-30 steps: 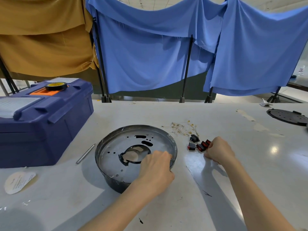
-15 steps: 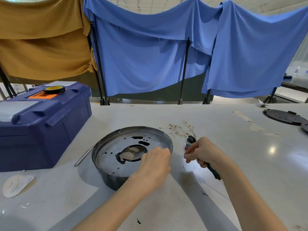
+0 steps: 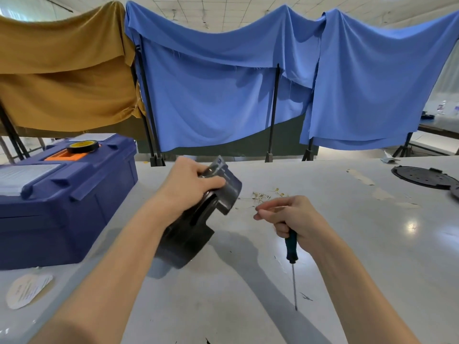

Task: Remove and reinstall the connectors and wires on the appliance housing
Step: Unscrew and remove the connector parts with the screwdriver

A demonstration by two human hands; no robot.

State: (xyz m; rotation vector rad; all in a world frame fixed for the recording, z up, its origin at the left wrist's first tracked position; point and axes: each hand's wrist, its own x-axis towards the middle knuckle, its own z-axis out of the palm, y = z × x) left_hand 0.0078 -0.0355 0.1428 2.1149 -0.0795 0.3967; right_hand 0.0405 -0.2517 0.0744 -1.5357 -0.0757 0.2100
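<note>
Blue cloths (image 3: 223, 95) and one mustard cloth (image 3: 62, 83) hang over dark stands behind a pale grey table (image 3: 347, 256), seen from the head camera, the only view I have. At the left of the table stands a dark blue toolbox (image 3: 62, 207) with a tape roll (image 3: 83, 146) on its lid, and a round paper label (image 3: 27, 289) lies in front of it. A black disc (image 3: 422, 180) lies far right. At the centre, my left hand (image 3: 188, 184) grips the upper rim of the housing (image 3: 198, 219), a dark metal pan tipped up on edge. It is motion-blurred, so I cannot tell whether its lower edge touches the table. Just beside it, to the right, a small scatter of thin wires (image 3: 263, 194) with brass ends lies on the table. My right hand (image 3: 295, 217) hovers near them, its fingers curled round the handle of a screwdriver (image 3: 291, 247) whose shaft points down and back toward me. Thumb and forefinger are pressed together at the front; whether they pinch anything I cannot tell. I judge the housing to be thin sheet metal: stiff, fairly light, smooth enough to slip, possibly sharp at its cut-outs, so the rolled rim is the place to hold. The wires look flimsy and easily bent; I would take them by their metal ends.
</note>
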